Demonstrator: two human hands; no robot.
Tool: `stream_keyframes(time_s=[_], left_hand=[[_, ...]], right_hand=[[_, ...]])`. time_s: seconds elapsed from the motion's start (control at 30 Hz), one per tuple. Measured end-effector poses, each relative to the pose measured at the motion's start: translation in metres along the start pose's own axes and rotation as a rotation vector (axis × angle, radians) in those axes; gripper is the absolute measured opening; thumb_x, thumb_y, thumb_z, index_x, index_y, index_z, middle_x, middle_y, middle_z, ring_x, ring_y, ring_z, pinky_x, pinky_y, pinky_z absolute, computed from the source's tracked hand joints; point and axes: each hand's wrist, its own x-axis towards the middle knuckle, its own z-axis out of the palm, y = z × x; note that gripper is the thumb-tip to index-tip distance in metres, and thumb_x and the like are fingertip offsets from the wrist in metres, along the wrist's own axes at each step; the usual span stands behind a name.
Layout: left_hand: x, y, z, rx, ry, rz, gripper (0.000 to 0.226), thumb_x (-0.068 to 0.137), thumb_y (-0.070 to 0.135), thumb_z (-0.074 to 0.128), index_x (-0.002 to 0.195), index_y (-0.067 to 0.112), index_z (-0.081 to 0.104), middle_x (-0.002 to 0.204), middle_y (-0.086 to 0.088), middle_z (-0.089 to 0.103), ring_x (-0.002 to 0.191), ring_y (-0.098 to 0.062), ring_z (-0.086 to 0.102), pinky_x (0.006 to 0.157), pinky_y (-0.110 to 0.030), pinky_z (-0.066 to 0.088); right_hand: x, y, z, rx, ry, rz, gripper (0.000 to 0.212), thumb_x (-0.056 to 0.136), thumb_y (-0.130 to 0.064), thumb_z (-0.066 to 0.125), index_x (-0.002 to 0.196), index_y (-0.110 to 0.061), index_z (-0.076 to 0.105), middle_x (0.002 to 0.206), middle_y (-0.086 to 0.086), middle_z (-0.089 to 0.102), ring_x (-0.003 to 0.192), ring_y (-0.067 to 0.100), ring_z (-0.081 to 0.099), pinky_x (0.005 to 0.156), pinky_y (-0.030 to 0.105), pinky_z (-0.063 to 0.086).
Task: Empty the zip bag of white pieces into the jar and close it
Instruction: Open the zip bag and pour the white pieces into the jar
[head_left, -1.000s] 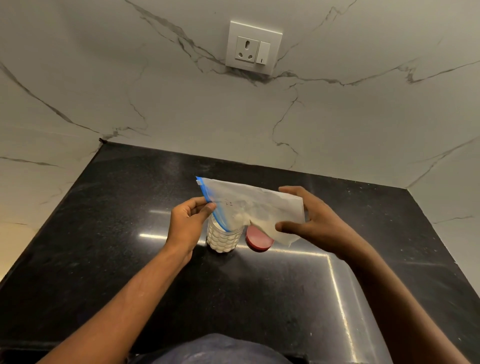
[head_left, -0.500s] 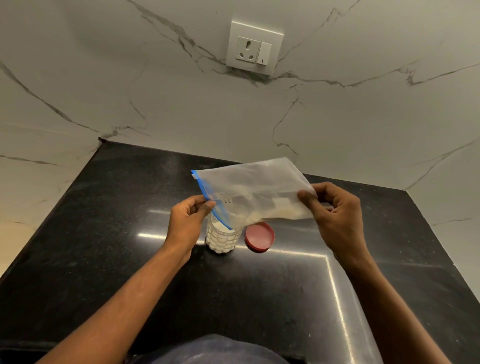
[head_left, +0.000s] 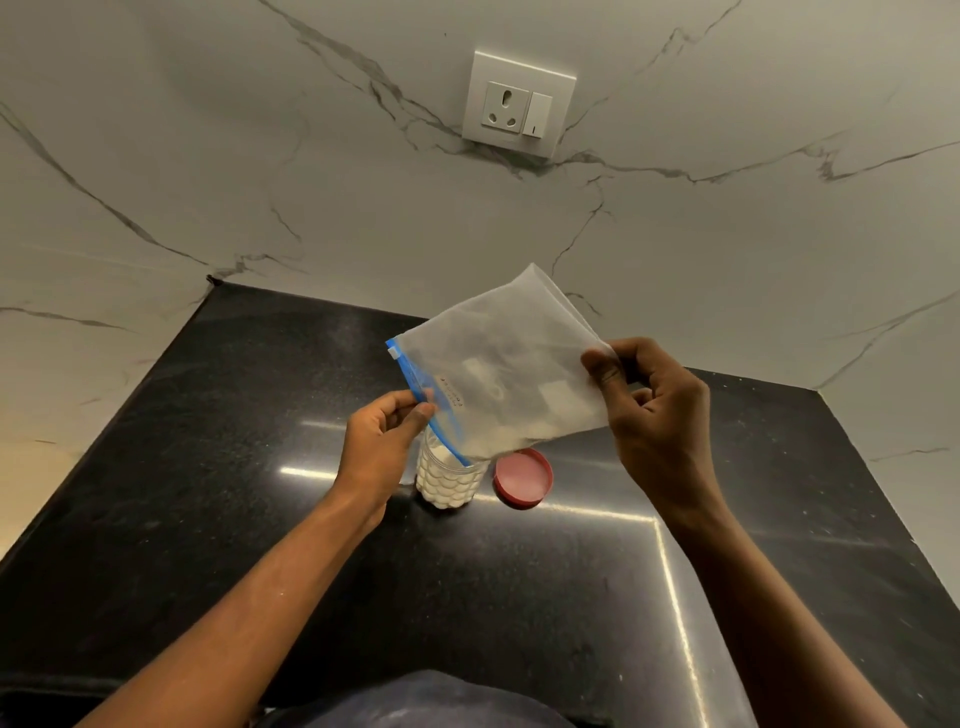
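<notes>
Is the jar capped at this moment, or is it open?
Open. The red lid lies on the black counter right of the jar, and the zip bag's blue-edged mouth points down into the jar's top.

Jar (head_left: 448, 480) mouth hidden behind zip bag (head_left: 498, 374).

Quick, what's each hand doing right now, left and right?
Left hand: closed, pinching the zip bag at its blue zipper edge over the jar.
Right hand: closed, pinching the bag's raised far edge.
</notes>
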Motion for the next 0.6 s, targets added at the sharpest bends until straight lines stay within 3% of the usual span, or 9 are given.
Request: stream_keyframes(time_s=[0.13,0.3,0.33,0.4,0.47,0.53,0.6], left_hand=[[-0.002,0.002,0.002,0.005,-0.009,0.0,0.014,0.099,0.015,0.07,0.106,0.026,0.075,0.102,0.016,0.082,0.098,0.002,0.075,0.072,-0.008,0.056],[-0.001,0.002,0.002,-0.014,-0.004,-0.013,0.015,0.099,0.013,0.07,0.106,0.025,0.075,0.099,0.017,0.082,0.095,0.004,0.076,0.072,-0.008,0.056],[-0.001,0.002,0.003,-0.018,0.002,-0.018,0.015,0.099,0.012,0.07,0.107,0.023,0.076,0.099,0.016,0.082,0.095,0.003,0.076,0.072,-0.008,0.056],[0.0,0.0,0.002,-0.034,0.021,-0.028,0.015,0.098,0.01,0.07,0.108,0.02,0.076,0.1,0.014,0.083,0.095,0.002,0.076,0.072,-0.008,0.056],[0.0,0.0,0.0,-0.04,0.035,-0.032,0.016,0.097,0.009,0.071,0.107,0.02,0.077,0.099,0.013,0.083,0.095,0.001,0.076,0.072,-0.007,0.055],[0.001,0.0,0.0,-0.039,0.028,-0.03,0.016,0.097,0.008,0.071,0.106,0.02,0.077,0.1,0.012,0.083,0.096,0.0,0.077,0.072,-0.007,0.056],[0.001,-0.001,0.001,-0.034,0.015,-0.031,0.016,0.098,0.008,0.071,0.108,0.019,0.077,0.101,0.011,0.083,0.097,-0.001,0.077,0.074,-0.009,0.056]], right_hand=[[0.006,-0.001,0.0,0.004,0.033,-0.01,0.016,0.102,-0.033,0.067,0.095,-0.019,0.072,0.078,-0.016,0.069,0.062,0.005,0.06,0.054,0.019,0.045],[0.007,0.001,-0.003,0.042,-0.013,0.032,0.015,0.101,-0.036,0.067,0.101,-0.022,0.072,0.089,-0.009,0.073,0.081,0.013,0.07,0.065,0.036,0.061],[0.007,0.003,-0.005,0.055,-0.061,0.073,0.017,0.097,-0.041,0.071,0.106,-0.027,0.07,0.095,-0.009,0.074,0.087,0.011,0.071,0.07,0.034,0.062],[0.001,0.008,-0.008,0.013,-0.251,0.178,0.043,0.084,-0.045,0.084,0.119,-0.032,0.063,0.108,-0.01,0.072,0.099,0.011,0.071,0.08,0.03,0.061],[-0.009,0.015,-0.008,-0.06,-0.358,0.207,0.054,0.08,-0.033,0.089,0.126,-0.027,0.061,0.113,-0.008,0.07,0.105,0.016,0.069,0.086,0.035,0.061],[-0.013,0.018,-0.011,0.002,-0.282,0.183,0.032,0.086,-0.021,0.084,0.114,-0.018,0.069,0.103,-0.003,0.073,0.097,0.022,0.073,0.078,0.04,0.066],[-0.013,0.016,-0.014,0.099,-0.179,0.132,0.015,0.087,-0.022,0.082,0.1,-0.018,0.074,0.093,-0.002,0.077,0.087,0.02,0.077,0.071,0.035,0.067]])
